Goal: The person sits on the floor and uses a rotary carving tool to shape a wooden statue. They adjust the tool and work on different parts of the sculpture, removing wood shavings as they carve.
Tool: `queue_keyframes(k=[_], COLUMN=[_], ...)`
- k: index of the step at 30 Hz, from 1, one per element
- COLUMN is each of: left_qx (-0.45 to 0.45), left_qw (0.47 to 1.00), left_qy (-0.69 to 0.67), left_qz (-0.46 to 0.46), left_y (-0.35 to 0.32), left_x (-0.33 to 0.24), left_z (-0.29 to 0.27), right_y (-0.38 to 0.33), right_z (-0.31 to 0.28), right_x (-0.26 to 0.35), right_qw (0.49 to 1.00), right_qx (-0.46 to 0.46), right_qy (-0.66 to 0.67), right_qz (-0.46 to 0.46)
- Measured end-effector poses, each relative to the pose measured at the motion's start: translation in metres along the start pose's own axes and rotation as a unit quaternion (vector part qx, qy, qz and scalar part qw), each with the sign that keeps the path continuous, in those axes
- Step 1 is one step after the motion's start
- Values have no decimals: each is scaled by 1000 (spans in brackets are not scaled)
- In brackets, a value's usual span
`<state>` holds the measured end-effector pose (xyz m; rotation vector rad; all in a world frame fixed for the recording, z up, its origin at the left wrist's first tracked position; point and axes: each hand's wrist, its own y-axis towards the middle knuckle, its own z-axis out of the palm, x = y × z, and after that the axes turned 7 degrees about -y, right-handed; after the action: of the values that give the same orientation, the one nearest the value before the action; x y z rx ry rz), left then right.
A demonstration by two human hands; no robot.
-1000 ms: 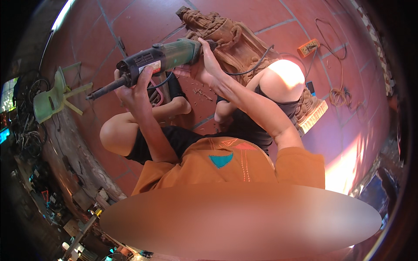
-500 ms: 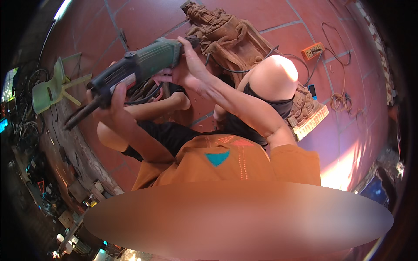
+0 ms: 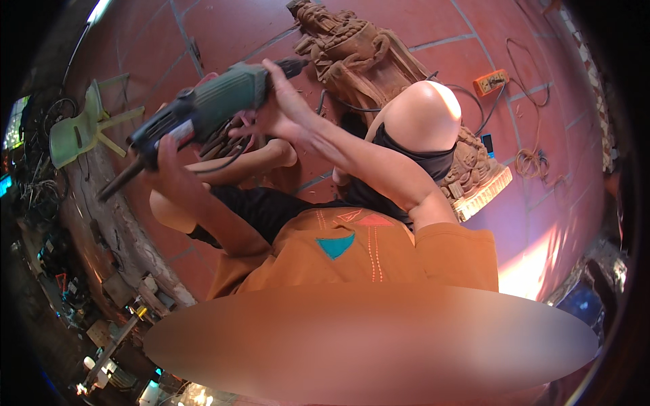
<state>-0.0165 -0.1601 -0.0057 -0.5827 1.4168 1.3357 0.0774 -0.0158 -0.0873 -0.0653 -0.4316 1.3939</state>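
I hold a green and black power tool (image 3: 210,108) with a long thin nose in front of me, its nose angled down to the left. My left hand (image 3: 169,172) grips the black front part from below. My right hand (image 3: 277,111) wraps the rear end of the green body, fingers partly spread. The tool's black cord (image 3: 233,159) hangs below it. Just beyond the tool a carved brown wooden statue (image 3: 352,51) lies on the red tiled floor (image 3: 460,34), between my bare knees (image 3: 423,115).
A pale green plastic chair (image 3: 81,128) lies tipped at the left. An orange power strip (image 3: 491,81) and a coiled cable (image 3: 531,162) are on the floor at the right. Clutter and tools line the lower left edge (image 3: 101,318).
The tool's nose has swung down and to the left, and my left hand has dropped with it. My right hand stays on the rear end.
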Motion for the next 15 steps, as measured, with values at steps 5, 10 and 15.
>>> queue_keyframes(k=[5, 10, 15], left_qx=[48, 59, 53], left_qw=[990, 986, 986], left_qy=[-111, -132, -126], left_qz=[-73, -87, -91], left_y=[-1, 0, -3], left_x=[36, 59, 68], left_z=[23, 28, 24], right_y=[1, -2, -2], right_z=[-25, -38, -42], right_x=[21, 31, 30], right_qw=[997, 993, 993], right_qx=[-29, -65, -79], right_qy=[9, -18, -9], right_qz=[-77, -98, -92])
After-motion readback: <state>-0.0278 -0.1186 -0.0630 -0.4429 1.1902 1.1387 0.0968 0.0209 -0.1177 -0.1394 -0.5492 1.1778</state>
